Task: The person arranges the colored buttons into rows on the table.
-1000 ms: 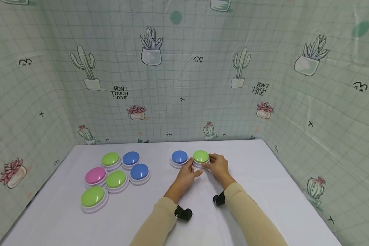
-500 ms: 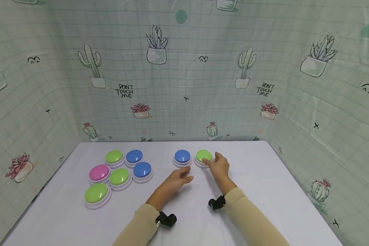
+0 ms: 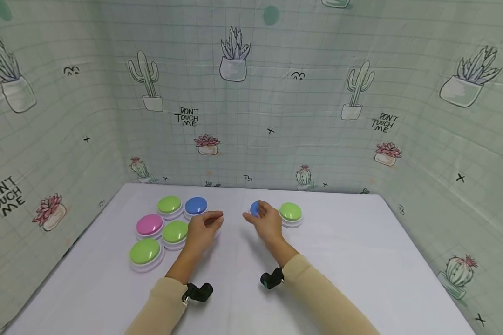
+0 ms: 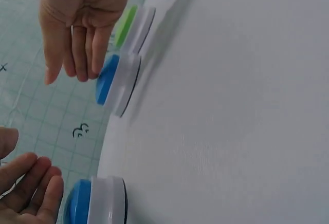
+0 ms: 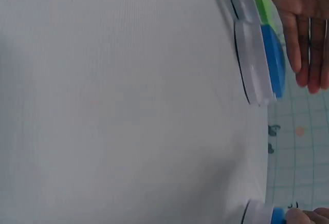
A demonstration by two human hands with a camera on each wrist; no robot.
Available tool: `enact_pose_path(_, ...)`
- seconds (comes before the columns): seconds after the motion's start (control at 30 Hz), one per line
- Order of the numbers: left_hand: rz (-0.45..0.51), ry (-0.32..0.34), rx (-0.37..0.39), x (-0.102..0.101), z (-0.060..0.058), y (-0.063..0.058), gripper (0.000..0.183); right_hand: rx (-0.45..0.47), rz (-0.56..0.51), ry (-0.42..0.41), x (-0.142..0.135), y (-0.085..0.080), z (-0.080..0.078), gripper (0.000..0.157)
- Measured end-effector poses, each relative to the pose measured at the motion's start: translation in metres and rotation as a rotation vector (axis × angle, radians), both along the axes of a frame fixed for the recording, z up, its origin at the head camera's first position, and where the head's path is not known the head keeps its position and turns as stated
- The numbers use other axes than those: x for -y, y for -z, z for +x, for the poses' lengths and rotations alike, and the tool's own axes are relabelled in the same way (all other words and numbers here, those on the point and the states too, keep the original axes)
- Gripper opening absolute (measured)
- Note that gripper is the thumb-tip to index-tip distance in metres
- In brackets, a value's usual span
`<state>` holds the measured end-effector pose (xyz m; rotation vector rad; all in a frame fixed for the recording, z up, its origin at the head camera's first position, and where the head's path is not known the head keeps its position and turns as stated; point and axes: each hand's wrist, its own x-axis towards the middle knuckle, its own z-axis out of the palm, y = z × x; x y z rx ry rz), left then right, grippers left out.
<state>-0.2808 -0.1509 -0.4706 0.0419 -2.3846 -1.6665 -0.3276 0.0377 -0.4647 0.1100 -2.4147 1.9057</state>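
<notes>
My left hand [image 3: 203,232] hovers over the left group of push buttons, fingers fairly straight and nothing held. Behind it the nearer blue button [image 4: 79,203] is mostly hidden in the head view, but the left wrist view shows it beside the fingers. My right hand [image 3: 268,225] reaches to the right-hand blue button [image 3: 254,208], thumb and fingers apart, partly covering it. Whether it touches the button is unclear. Just right of that hand sits a green button [image 3: 290,211] on its white base. In the left wrist view, the right hand's fingers look straight.
The left group also has a far green button [image 3: 169,204], a far blue button [image 3: 196,205], a pink button [image 3: 149,224], a middle green button [image 3: 175,231] and a near green button [image 3: 145,251]. Cactus-print cloth [image 3: 251,102] encloses the white table [image 3: 352,251].
My left hand has moved left, from the right-hand pair to the left group. My right hand has let go of the green button and shifted left to the blue one. The head view has turned slightly.
</notes>
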Motion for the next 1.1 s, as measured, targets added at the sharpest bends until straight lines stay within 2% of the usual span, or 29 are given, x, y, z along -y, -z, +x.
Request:
enact_pose_path(0.1,-0.010,-0.066,-0.034,0.019,0.001,0.000,0.035,0.020,0.013,-0.087,0.024,0.005,0.004,0.072)
enact_pose_path(0.2,-0.034,-0.080,-0.009,0.025,0.000,0.001,0.042,0.035,0.048,-0.145,0.038,0.007,0.006,0.071)
enact_pose_path(0.4,-0.046,-0.073,0.092,0.032,-0.003,-0.001,0.050,0.022,0.140,-0.222,0.065,0.012,0.006,0.069)
enact_pose_path(0.53,-0.092,-0.067,0.154,0.036,-0.002,-0.003,0.057,0.011,0.175,-0.263,0.078,0.016,0.007,0.069)
enact_pose_path(0.63,-0.135,-0.057,0.172,0.037,0.000,-0.003,0.058,-0.002,0.183,-0.267,0.083,0.020,0.008,0.069)
enact_pose_path(0.73,-0.197,-0.054,0.137,0.034,0.003,0.001,0.054,-0.028,0.203,-0.258,0.084,0.023,0.007,0.069)
enact_pose_path(0.9,-0.312,-0.064,0.008,0.028,0.006,0.014,0.050,-0.068,0.274,-0.263,0.079,0.026,0.005,0.065)
enact_pose_path(1.1,-0.347,-0.073,-0.094,0.027,0.012,0.024,0.053,-0.098,0.320,-0.326,0.072,0.025,0.002,0.070)
